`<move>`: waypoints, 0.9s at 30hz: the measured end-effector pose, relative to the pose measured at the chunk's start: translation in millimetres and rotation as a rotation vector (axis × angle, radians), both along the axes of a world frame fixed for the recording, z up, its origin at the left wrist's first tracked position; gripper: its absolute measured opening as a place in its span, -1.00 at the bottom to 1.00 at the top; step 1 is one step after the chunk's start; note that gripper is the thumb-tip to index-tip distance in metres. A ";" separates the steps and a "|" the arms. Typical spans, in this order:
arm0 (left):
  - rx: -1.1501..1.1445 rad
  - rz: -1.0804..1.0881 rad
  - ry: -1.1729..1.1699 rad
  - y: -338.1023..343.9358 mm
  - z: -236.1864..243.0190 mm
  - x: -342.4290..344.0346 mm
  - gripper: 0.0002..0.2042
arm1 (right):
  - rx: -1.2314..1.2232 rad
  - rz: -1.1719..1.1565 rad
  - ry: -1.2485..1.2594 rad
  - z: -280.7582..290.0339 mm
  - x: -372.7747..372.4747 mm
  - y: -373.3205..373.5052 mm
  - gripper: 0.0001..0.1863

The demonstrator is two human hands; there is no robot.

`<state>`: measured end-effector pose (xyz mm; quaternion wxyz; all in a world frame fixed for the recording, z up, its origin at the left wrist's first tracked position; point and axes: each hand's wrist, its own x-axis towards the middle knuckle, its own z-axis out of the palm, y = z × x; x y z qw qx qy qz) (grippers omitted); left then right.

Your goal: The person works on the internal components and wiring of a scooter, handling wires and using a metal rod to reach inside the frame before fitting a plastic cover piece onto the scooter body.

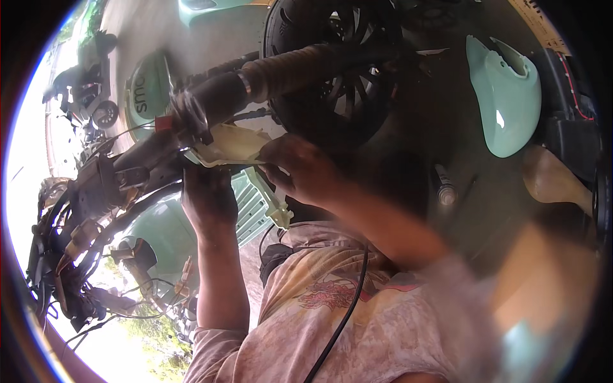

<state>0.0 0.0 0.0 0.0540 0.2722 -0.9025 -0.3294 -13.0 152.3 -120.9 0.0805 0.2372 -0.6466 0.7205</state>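
Observation:
A cream plastic piece (227, 142) lies under the dark steering column (217, 96) of a scooter. My right hand (294, 169) pinches the right end of this piece. My left hand (207, 195) is raised beneath its left part, fingers curled up and partly hidden, so what they hold is unclear. Just below the hands is a pale green slatted panel (252, 204), with a broader green body panel (163, 226) to the left. A small red part (163, 123) sits on the column.
A black spoked wheel (329, 76) is beyond the column. Bundled wires (67, 255) hang at left. A mint fairing (504, 96) and a spray can (445, 185) are on the floor at right, near dark parts (562, 127). A parked scooter (96, 108) stands at upper left.

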 end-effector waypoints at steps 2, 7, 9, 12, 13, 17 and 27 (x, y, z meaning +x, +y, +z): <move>0.264 0.071 0.127 11.0 -5.2 -9.6 -0.79 | -0.022 0.020 -0.043 13.3 -2.3 0.4 -0.72; 0.410 0.167 0.300 7.1 -14.9 -7.1 -0.80 | -0.019 0.116 -0.042 16.3 -29.9 30.0 -0.70; 0.337 0.115 0.294 2.3 -23.8 2.9 -0.79 | -0.002 0.127 -0.043 6.8 -27.6 30.6 -0.69; 0.269 0.163 0.356 5.2 -25.3 3.5 -0.79 | 0.035 0.087 -0.023 4.8 -25.8 26.4 -0.68; 0.171 0.127 0.329 2.2 -24.8 8.1 -0.79 | 0.046 0.057 -0.012 7.7 -23.2 25.2 -0.68; -0.205 -0.045 0.237 0.4 -20.4 10.3 -0.80 | 0.033 -0.041 0.019 9.1 -12.8 13.9 -0.69; -0.024 0.064 -0.172 -2.3 26.6 -8.9 -0.58 | 0.133 -0.043 0.178 4.4 -21.2 17.3 -0.64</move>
